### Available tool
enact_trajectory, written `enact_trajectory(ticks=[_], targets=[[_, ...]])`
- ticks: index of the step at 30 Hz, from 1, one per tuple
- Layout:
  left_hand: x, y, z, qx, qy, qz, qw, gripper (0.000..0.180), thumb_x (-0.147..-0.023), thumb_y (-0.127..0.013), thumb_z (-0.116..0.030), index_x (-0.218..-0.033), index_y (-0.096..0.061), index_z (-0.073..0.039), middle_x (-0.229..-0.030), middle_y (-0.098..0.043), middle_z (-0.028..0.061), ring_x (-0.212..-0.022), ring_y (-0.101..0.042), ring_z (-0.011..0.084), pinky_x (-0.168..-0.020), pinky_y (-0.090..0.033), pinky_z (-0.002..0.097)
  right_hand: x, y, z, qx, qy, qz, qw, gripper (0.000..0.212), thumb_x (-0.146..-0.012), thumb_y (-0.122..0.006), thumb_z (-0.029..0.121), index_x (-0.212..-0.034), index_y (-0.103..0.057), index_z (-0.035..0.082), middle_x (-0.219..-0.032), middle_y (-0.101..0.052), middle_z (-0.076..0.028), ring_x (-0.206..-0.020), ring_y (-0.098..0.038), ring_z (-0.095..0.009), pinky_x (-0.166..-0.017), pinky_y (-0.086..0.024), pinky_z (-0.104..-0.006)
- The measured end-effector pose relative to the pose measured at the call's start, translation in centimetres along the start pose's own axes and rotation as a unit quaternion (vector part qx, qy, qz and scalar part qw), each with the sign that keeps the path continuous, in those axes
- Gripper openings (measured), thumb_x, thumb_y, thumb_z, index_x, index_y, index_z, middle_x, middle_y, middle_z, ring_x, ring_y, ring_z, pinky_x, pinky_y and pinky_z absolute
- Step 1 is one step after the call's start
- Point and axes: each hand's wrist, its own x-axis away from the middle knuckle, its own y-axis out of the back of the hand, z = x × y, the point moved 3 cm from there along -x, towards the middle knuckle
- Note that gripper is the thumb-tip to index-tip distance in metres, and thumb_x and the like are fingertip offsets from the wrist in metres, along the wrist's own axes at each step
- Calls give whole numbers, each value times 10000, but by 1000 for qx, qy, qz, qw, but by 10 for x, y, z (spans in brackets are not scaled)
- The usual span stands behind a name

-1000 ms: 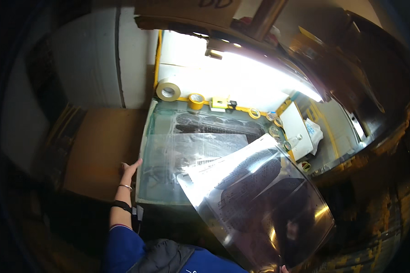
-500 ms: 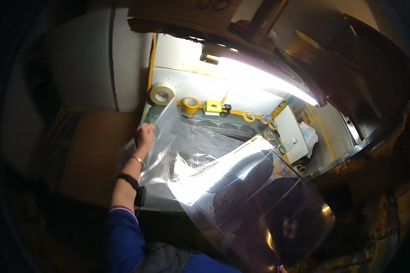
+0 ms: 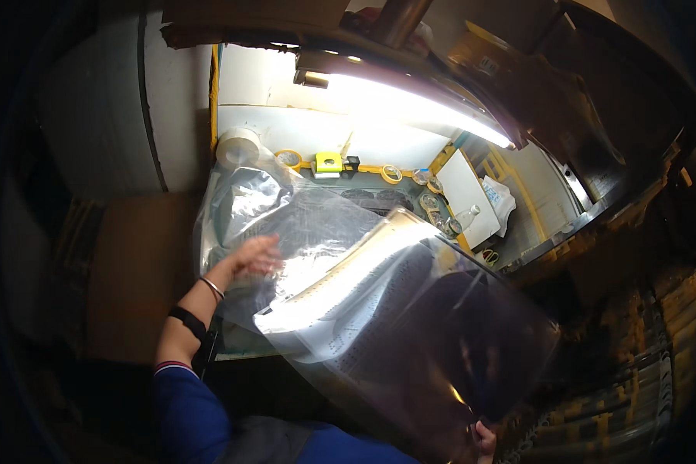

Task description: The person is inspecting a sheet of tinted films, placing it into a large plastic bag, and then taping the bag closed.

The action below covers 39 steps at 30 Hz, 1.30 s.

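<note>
A large see-through film sheet with big dark printed shapes and rows of small marks slants from the lit worktop down to my right. At its lower right edge my right hand is closed, gripping the film. Its far left end curls up and shines under the lamp. My left hand, a little blurred, has its fingers stretched out and holds nothing. It is above a clear plastic sheet, left of the film's curled end. That plastic lies loose and wrinkled over the worktop's left side, partly over the white tape roll.
Along the back edge stand a white tape roll, a yellow tape roll, a yellow-and-white box and a thin tape ring. A clear bottle and scissors are at the right. A lamp tube hangs above.
My left hand has let go of the clear plastic's far left edge and come nearer, toward the film. The plastic has settled in wrinkles. More of my right hand shows; the view has shifted.
</note>
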Motion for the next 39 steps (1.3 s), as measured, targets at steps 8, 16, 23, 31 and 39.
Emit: enact_trajectory(ticks=[8, 16, 23, 31, 39], targets=[[83, -22, 43, 80, 110, 90, 987, 320, -774, -696, -209, -990, -570, -9, -886, -636, 62, -772, -624, 166, -667, -517, 259, -39, -148, 56, 113, -65, 161, 978, 325, -713, -649, 10, -1029, -571, -2, -861, -617, -61, -734, -607, -184, -699, -491, -296], [177, 3, -35, -118, -291, -116, 942, 227, -749, -713, -108, -932, -645, 7, -857, -650, 41, -738, -585, 95, -660, -494, 250, -121, -249, 69, 161, 23, 364, 917, 265, -767, -615, -32, -1029, -603, 9, -969, -631, -50, -821, -599, -147, -722, -485, -295], [227, -32, -75, -163, -384, -281, 864, 243, -742, -711, -137, -891, -651, 45, -840, -662, 62, -716, -591, 105, -672, -500, 268, -185, -285, 76, 76, 169, 383, 905, 220, -675, -732, -2, -863, -624, 26, -863, -641, -49, -724, -582, -103, -665, -470, -249], [185, -21, -45, -118, -367, -187, 904, 248, -775, -667, -70, -991, -617, 43, -919, -646, 60, -804, -576, 96, -741, -477, 252, -204, -324, 84, 42, 192, 391, 899, 258, -707, -685, 4, -956, -622, -10, -922, -646, -52, -770, -601, -135, -717, -467, -270], [138, 9, -18, -174, -348, -472, 791, 600, -526, -863, -295, -863, -578, 111, -879, -604, 152, -794, -561, 189, -714, -464, 298, -226, -326, 69, 26, 268, 325, 907, 138, -701, -701, 11, -831, -657, 5, -810, -638, -8, -662, -537, -67, -644, -437, -236]])
